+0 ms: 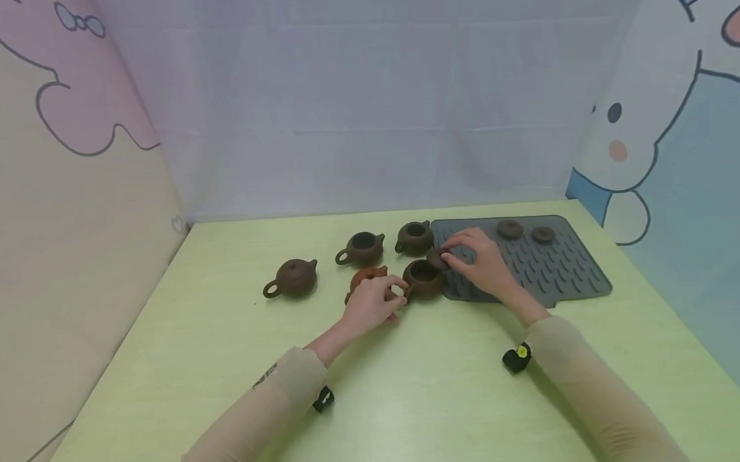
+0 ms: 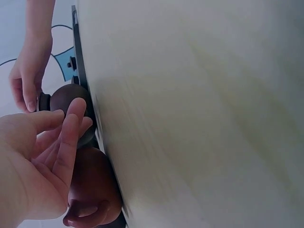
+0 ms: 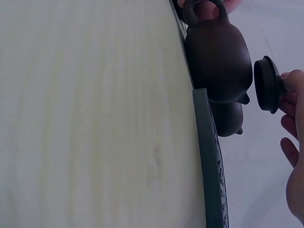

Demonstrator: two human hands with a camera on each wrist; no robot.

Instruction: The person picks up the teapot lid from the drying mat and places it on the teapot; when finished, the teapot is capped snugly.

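Note:
A dark brown teapot without its lid stands at the near left edge of the grey mat. My left hand holds its handle between thumb and fingers; in the left wrist view those fingers hide the handle. By its knob, my right hand pinches a dark round lid. That lid hangs just above the teapot's mouth, apart from it and with its underside facing the pot in the right wrist view. A reddish-brown teapot sits beside the dark one, partly covered by my left hand in the head view.
Two open dark teapots stand behind, one close to the mat's corner. Farther left is a dark teapot with its lid on. Two loose lids lie on the grey ridged mat at the right.

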